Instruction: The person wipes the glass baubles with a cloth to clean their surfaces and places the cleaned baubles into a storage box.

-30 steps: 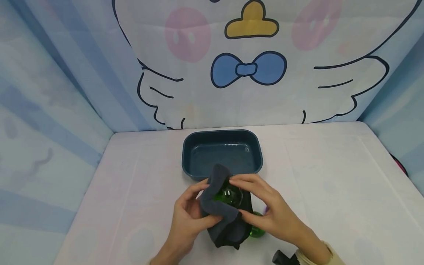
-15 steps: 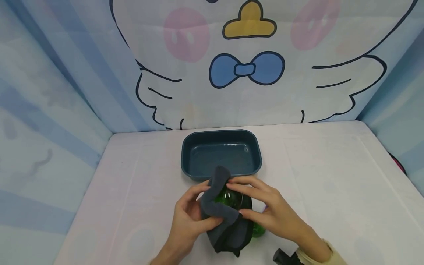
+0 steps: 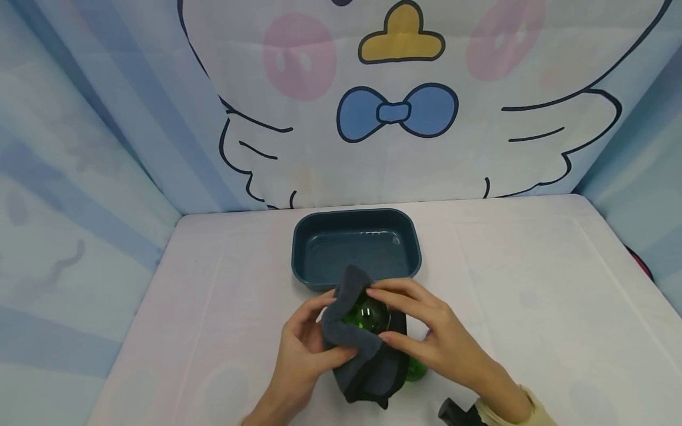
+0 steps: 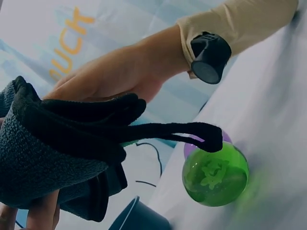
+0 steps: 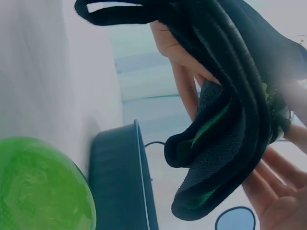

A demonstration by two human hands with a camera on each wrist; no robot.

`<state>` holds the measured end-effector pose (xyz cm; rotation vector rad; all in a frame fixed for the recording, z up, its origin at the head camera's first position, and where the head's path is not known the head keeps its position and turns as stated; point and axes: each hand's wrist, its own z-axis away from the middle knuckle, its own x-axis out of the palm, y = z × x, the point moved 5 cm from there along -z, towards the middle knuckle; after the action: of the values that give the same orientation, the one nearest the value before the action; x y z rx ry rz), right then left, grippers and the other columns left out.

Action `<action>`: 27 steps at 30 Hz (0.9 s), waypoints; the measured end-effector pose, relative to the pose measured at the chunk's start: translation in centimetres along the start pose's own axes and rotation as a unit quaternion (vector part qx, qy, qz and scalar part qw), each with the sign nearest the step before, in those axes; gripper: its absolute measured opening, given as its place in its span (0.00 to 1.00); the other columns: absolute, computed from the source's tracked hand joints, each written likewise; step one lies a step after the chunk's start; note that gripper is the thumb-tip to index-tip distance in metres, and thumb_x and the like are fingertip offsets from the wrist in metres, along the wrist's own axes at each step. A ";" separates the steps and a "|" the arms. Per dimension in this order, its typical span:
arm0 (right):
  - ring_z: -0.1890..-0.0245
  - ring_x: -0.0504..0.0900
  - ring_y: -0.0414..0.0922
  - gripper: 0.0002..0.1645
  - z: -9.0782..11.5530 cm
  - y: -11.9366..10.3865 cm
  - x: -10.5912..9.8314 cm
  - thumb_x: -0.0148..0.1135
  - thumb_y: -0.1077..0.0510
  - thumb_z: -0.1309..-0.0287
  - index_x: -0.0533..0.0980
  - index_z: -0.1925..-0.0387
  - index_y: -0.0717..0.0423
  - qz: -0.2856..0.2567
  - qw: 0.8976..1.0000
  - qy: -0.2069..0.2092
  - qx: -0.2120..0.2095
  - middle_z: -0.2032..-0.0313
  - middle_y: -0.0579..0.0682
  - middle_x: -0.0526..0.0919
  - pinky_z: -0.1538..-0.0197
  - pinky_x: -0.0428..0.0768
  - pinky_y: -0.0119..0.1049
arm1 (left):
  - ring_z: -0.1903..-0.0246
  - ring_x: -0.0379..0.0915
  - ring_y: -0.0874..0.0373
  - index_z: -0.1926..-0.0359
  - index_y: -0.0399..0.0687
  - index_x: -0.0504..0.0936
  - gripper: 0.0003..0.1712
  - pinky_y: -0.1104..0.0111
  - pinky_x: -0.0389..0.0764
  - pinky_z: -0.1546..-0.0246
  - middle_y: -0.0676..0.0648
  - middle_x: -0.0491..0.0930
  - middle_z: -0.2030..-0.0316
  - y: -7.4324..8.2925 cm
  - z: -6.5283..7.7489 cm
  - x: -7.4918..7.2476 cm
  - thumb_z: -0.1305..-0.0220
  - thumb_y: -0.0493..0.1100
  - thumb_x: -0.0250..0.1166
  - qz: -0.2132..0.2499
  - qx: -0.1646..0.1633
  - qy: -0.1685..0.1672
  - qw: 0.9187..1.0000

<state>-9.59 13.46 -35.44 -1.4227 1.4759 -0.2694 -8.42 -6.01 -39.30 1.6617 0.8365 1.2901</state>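
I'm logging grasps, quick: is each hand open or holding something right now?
Left hand: closed, holding the dark cloth.
Right hand: closed, pinching the green ball partly wrapped by the cloth.

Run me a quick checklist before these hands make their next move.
1. Left hand holding the dark cloth: ok.
2. Right hand at the held green ball: ok, thumb and fingertips are about its exposed part.
3. Ball's underside: cannot tell, the cloth hides it.
4. Tub upright: ok, just beyond the cloth.
5. Space near the right hand free: not ok, a second green ball and a purple ball lie close by.
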 end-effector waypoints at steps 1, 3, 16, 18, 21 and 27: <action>0.39 0.75 0.43 0.38 0.0 -0.1 0.0 0.74 0.65 0.48 0.74 0.35 0.51 0.003 1.000 0.000 -0.008 0.40 0.48 0.76 0.39 0.77 0.29 | 0.38 0.71 0.47 0.43 0.46 0.76 0.35 0.60 0.81 0.44 0.43 0.70 0.36 0.0 0.0 0.0 0.53 0.22 0.73 0.000 0.000 0.001 1.000; 0.38 0.75 0.44 0.38 0.0 -0.2 0.0 0.74 0.66 0.49 0.73 0.35 0.51 0.006 1.000 0.000 -0.020 0.39 0.49 0.75 0.38 0.76 0.27 | 0.38 0.72 0.47 0.43 0.46 0.76 0.35 0.60 0.80 0.44 0.43 0.70 0.36 -0.1 0.0 -0.1 0.53 0.23 0.73 0.000 -0.001 0.002 1.000; 0.35 0.70 0.46 0.29 0.1 -0.9 0.0 0.66 0.55 0.37 0.73 0.35 0.55 0.016 0.995 -0.016 -0.099 0.35 0.54 0.71 0.37 0.74 0.26 | 0.39 0.72 0.45 0.43 0.44 0.76 0.35 0.60 0.80 0.44 0.41 0.70 0.35 0.3 0.1 0.1 0.54 0.24 0.74 -0.004 0.005 -0.004 1.000; 0.36 0.71 0.46 0.27 0.0 -1.0 0.0 0.63 0.52 0.35 0.74 0.36 0.56 0.022 0.993 -0.008 -0.115 0.37 0.54 0.73 0.36 0.73 0.26 | 0.39 0.72 0.46 0.43 0.45 0.76 0.36 0.60 0.80 0.44 0.42 0.69 0.35 0.3 0.1 0.2 0.54 0.24 0.75 -0.003 0.000 -0.006 1.000; 0.37 0.72 0.46 0.28 0.0 -1.0 -0.1 0.64 0.53 0.36 0.74 0.36 0.55 0.029 0.993 -0.008 -0.112 0.37 0.53 0.74 0.35 0.72 0.25 | 0.38 0.72 0.47 0.42 0.44 0.75 0.37 0.59 0.80 0.44 0.42 0.68 0.34 0.2 0.1 0.2 0.54 0.24 0.75 -0.004 -0.007 -0.007 1.000; 0.40 0.78 0.43 0.36 0.1 -0.4 -0.2 0.73 0.63 0.47 0.73 0.35 0.53 0.021 0.999 -0.020 -0.038 0.40 0.50 0.79 0.41 0.79 0.30 | 0.40 0.73 0.51 0.42 0.41 0.74 0.38 0.60 0.80 0.43 0.42 0.69 0.35 0.0 0.2 0.3 0.56 0.23 0.75 -0.003 -0.024 -0.002 1.000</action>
<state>-9.34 13.59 -35.07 -1.4471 1.4956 -0.1584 -8.14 -5.79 -39.19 1.6230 0.8007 1.2933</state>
